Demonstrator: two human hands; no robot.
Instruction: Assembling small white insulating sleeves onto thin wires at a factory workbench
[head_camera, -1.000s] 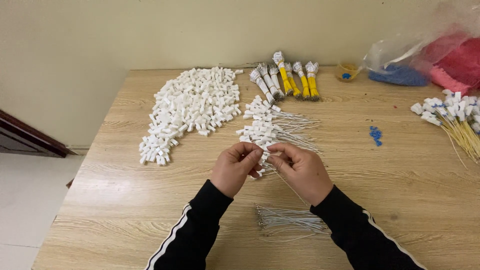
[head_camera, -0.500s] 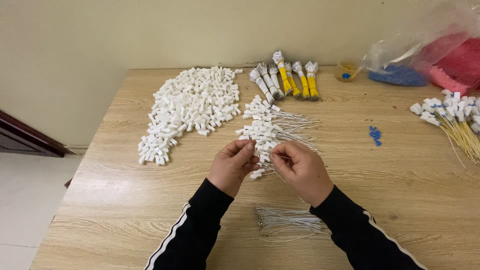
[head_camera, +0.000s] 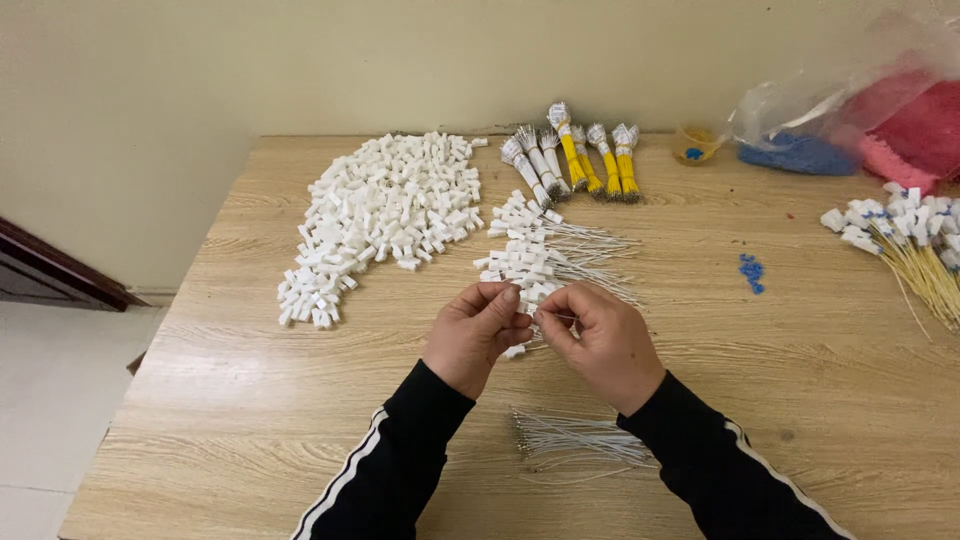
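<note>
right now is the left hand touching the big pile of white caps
Apart. The head view shows bare table between the left hand and the white caps; the hand is raised beside the right hand.

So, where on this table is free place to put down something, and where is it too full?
Free: the table's near left, below the white connector pile; the stretch between the blue bits and the right hand. Crowded: the back edge with the yellow wire bundles and the plastic bags; the middle, around the assembled wires.

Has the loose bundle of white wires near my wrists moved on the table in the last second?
No. The wire bundle lies in the same spot below the hands, same gap to the table's near edge.
</note>
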